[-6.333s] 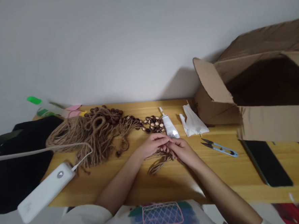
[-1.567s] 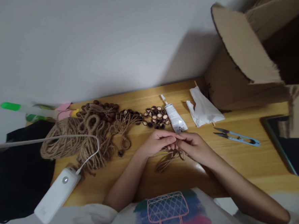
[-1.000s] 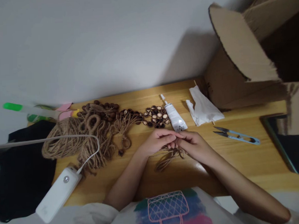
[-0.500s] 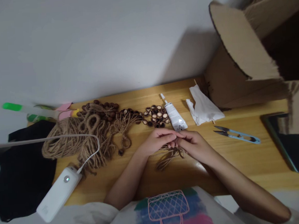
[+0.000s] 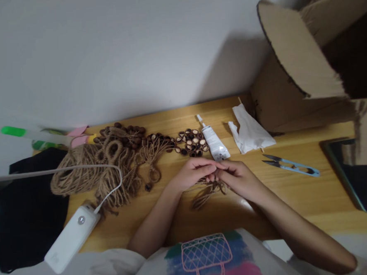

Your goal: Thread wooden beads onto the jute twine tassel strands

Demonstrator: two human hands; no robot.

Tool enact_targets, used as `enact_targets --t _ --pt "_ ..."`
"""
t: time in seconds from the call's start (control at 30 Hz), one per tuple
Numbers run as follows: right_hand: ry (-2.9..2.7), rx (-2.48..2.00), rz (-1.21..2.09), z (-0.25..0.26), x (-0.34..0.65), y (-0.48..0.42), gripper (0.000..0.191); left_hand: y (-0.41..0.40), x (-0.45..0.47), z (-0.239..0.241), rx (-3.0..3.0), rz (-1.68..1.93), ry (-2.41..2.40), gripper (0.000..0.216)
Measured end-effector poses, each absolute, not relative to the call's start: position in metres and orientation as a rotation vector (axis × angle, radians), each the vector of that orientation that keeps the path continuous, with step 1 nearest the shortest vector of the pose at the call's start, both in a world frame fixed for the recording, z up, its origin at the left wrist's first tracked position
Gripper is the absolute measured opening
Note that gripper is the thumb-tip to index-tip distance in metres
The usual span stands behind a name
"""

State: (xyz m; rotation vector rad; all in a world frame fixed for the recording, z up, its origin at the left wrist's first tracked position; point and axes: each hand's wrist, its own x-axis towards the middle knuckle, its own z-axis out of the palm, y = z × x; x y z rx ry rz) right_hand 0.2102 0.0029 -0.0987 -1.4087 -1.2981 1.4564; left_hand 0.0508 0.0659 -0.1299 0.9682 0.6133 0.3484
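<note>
My left hand [image 5: 195,173] and my right hand [image 5: 238,177] meet at the fingertips just above the table, both closed. Thin brown jute cord [image 5: 202,199] comes out from beneath the joined fingers and lies in loose loops on the wood. The exact spot pinched is hidden by the fingers. Right behind the hands is a white glue tube [image 5: 214,143] with its nozzle pointing to the wall. Beside it lies a cluster of cut brown beads with pale faces [image 5: 192,141], joined to knotted cord strands [image 5: 153,149].
To the left are a heap of jute cord [image 5: 79,166], a white power bank [image 5: 72,239] with a cable, and black cloth [image 5: 29,213]. To the right are white tissue [image 5: 253,131], blue thread snips [image 5: 294,167], a phone [image 5: 365,188] and an open cardboard box [image 5: 303,55].
Both hands stay in the same place and grip. The small light on the power bank was lit and is now dark.
</note>
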Motion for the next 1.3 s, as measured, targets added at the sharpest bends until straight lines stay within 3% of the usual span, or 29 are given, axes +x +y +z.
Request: enact_targets --t 1.3 --pt "-1.309 -1.401 1.460 -0.0988 0.2106 0.0032 0.024 0.0660 0.0506 -0.1303 0.949 0.345 0.594 0.045"
